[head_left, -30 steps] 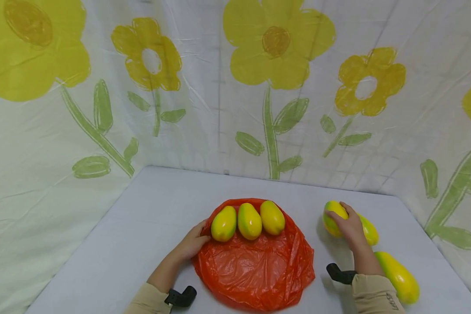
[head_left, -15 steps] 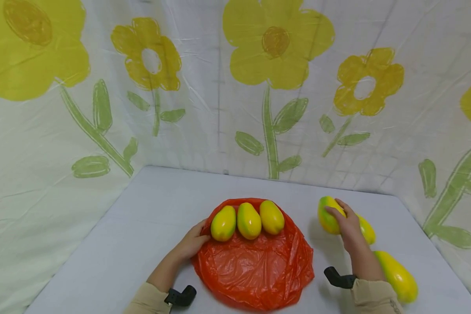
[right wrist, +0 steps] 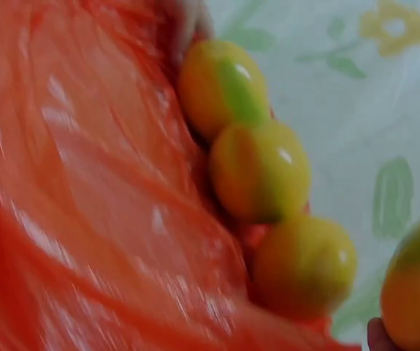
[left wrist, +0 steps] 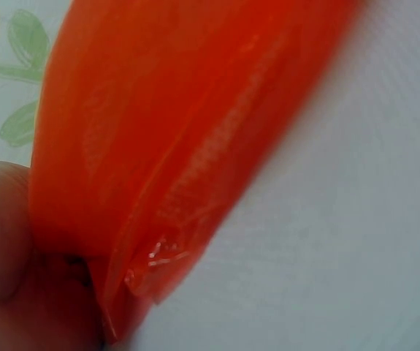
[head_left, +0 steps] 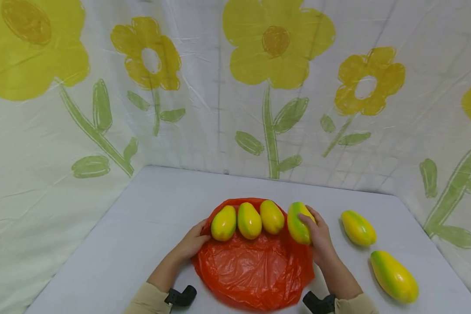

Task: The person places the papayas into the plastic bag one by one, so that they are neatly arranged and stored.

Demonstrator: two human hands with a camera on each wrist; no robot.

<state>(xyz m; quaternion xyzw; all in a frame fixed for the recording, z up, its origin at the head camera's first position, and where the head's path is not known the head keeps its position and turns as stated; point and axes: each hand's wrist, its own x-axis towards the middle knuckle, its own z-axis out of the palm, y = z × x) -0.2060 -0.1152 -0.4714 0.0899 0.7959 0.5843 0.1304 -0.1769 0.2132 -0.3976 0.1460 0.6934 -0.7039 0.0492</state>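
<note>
A red plastic bag point(head_left: 251, 272) lies spread on the table, its rim roughly round. Three yellow-green papayas point(head_left: 249, 221) sit side by side along its far part. My left hand point(head_left: 192, 242) pinches the bag's left edge between thumb and fingers; in the left wrist view the thumb point(left wrist: 1, 234) presses against the red plastic point(left wrist: 144, 131). With my right hand point(head_left: 319, 235) I grip another papaya point(head_left: 298, 222) over the bag's right edge, just right of the row. That held papaya point(right wrist: 418, 285) shows at the right border of the right wrist view.
Two more papayas lie on the white table point(head_left: 161, 209) at the right: one farther back point(head_left: 358, 228), one nearer point(head_left: 394, 277). A flower-printed curtain point(head_left: 204, 109) hangs behind the table. Black wrist cameras point(head_left: 182, 296) sit at both wrists.
My right hand has carried the gripped papaya leftward from the right side of the table to the bag's right edge. The left hand and the three papayas on the bag stay put.
</note>
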